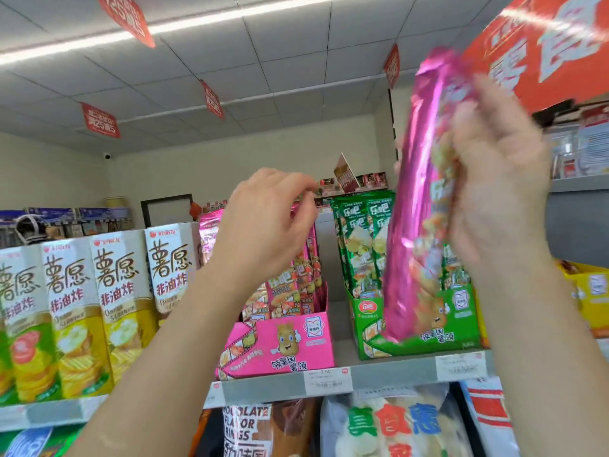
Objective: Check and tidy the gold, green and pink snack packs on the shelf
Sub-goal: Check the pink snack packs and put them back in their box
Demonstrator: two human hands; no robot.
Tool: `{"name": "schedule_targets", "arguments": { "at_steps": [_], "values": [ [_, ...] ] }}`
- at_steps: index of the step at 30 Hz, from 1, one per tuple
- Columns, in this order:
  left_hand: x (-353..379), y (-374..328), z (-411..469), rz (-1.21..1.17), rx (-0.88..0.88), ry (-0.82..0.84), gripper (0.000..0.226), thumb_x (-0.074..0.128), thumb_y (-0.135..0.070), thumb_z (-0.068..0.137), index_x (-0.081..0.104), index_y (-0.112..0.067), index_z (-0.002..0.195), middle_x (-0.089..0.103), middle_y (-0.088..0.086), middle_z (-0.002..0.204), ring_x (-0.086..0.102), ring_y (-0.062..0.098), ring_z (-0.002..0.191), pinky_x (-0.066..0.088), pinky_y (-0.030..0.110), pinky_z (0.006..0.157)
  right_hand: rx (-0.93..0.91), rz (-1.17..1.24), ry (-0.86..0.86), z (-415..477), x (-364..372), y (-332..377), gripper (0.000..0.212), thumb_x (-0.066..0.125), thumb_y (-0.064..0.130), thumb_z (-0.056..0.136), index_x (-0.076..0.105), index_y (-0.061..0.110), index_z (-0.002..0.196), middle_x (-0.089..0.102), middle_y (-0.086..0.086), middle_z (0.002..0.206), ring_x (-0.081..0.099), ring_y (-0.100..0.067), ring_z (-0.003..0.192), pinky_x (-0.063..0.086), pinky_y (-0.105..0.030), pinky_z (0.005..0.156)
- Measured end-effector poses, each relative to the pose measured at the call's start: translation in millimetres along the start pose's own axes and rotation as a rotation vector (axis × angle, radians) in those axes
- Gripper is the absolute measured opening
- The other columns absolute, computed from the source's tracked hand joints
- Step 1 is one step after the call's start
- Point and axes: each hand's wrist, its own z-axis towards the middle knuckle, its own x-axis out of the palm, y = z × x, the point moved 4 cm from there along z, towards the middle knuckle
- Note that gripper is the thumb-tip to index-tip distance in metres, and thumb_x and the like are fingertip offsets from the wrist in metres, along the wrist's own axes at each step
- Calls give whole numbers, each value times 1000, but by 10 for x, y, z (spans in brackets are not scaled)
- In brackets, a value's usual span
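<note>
My right hand (494,179) holds a long pink snack pack (418,206) upright in the air, in front of the green display box (425,334) with its green packs (362,232). My left hand (263,232) hovers over the pink display box (283,344), its fingers curled down at the tops of the pink packs (290,291) standing in it; whether it pinches one I cannot tell. Part of a yellow-gold box (590,298) shows at the right edge.
White and yellow chip cartons (108,301) stand in a row on the left. The grey shelf edge (263,387) carries price tags. Large snack bags (395,427) fill the shelf below. A red sign (543,47) hangs at upper right.
</note>
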Motion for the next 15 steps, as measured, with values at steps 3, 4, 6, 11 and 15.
{"name": "schedule_targets", "arguments": {
  "at_steps": [3,4,6,11,15],
  "values": [
    [-36,-293,-202,-127,2,-143,23,53,-17,91,72,-12,103,72,0,92,60,19,84,44,29,77,229,-9,197,-292,-40,-150,30,58,12,89,63,14,118,75,6,96,68,-6,82,55,-23,71],
    [-26,-392,-288,-245,-45,-152,25,52,-23,91,72,-16,105,72,-3,90,61,15,79,46,29,73,272,-33,237,-407,-59,-196,28,58,12,88,66,17,115,75,6,95,68,-4,81,54,-19,69],
    [44,-552,-461,-557,-184,-115,24,55,-36,92,67,-28,111,70,-8,88,61,7,73,50,27,65,333,-60,302,-597,-121,-245,25,58,11,88,69,21,108,76,5,97,70,-5,85,54,-19,73],
    [213,-812,-775,-972,-445,-160,16,62,-31,89,66,-25,103,60,-7,66,52,6,59,44,22,54,334,-162,379,-914,-336,-166,23,64,15,85,73,28,101,76,11,98,69,-4,88,53,-16,75],
    [338,-976,-1039,-1122,-728,-209,17,64,-19,90,76,-17,76,67,-10,65,57,4,61,52,20,58,390,-234,409,-1149,-525,-85,27,65,23,86,68,31,111,74,13,106,70,-3,89,52,-15,73]
  ]
}}
